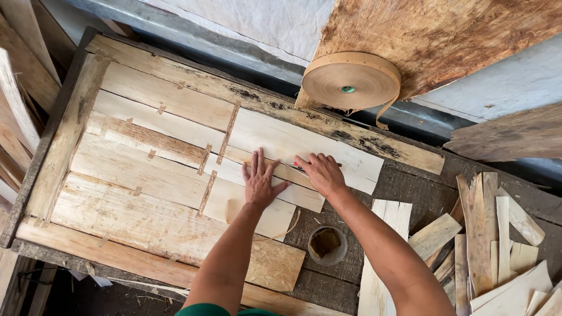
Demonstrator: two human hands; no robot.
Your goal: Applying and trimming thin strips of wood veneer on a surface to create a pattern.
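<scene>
My left hand [260, 182] lies flat with fingers spread on pale wood veneer strips [175, 152] that are laid side by side and joined with short pieces of brown tape. My right hand [321, 173] presses down beside it on the same strips, fingers apart; a thin dark object under its fingertips is mostly hidden. A loose strip of brown tape [281, 232] curls below my left wrist. A big roll of brown paper tape [351, 81] stands at the far edge of the table.
A small round cup with brown liquid [327, 244] sits between my forearms. Several loose veneer offcuts [497, 246] pile at the right. The dark wooden table [410, 187] has a raised frame on the left. A large rough board [445, 35] leans behind the roll.
</scene>
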